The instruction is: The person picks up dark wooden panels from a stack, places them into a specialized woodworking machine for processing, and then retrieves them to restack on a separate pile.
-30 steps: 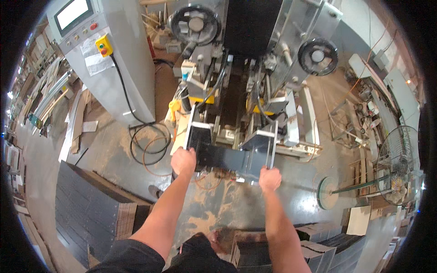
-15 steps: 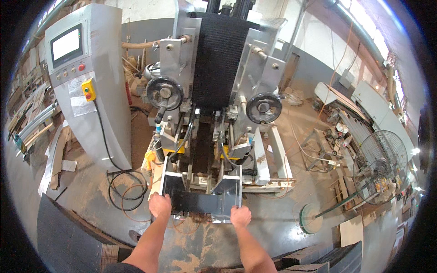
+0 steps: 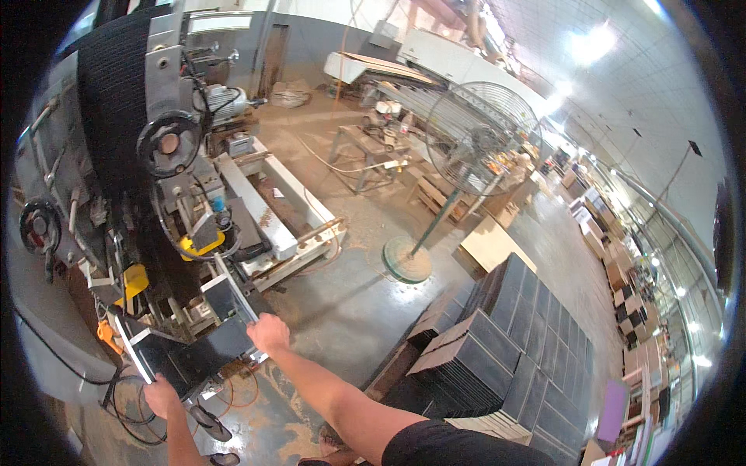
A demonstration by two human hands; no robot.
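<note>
A stack of dark flat sheets (image 3: 203, 353) lies at the front end of a tall grey machine (image 3: 167, 194), between its two metal side guides. My left hand (image 3: 161, 396) grips the stack's left end, low in the picture. My right hand (image 3: 268, 334) holds the stack's right end, fingers curled over its edge, with the forearm stretched out from the lower right.
Several piles of dark sheets (image 3: 497, 334) stand on a pallet to my right. A pedestal fan (image 3: 474, 140) stands on the concrete floor behind them, next to a flat brown board (image 3: 491, 245). Black cables (image 3: 124, 404) lie by my left hand. More machines and stacked goods fill the far hall.
The view has swung up and to the right, so the machine now sits at the left. Both hands have stayed on the ends of the dark stack.
</note>
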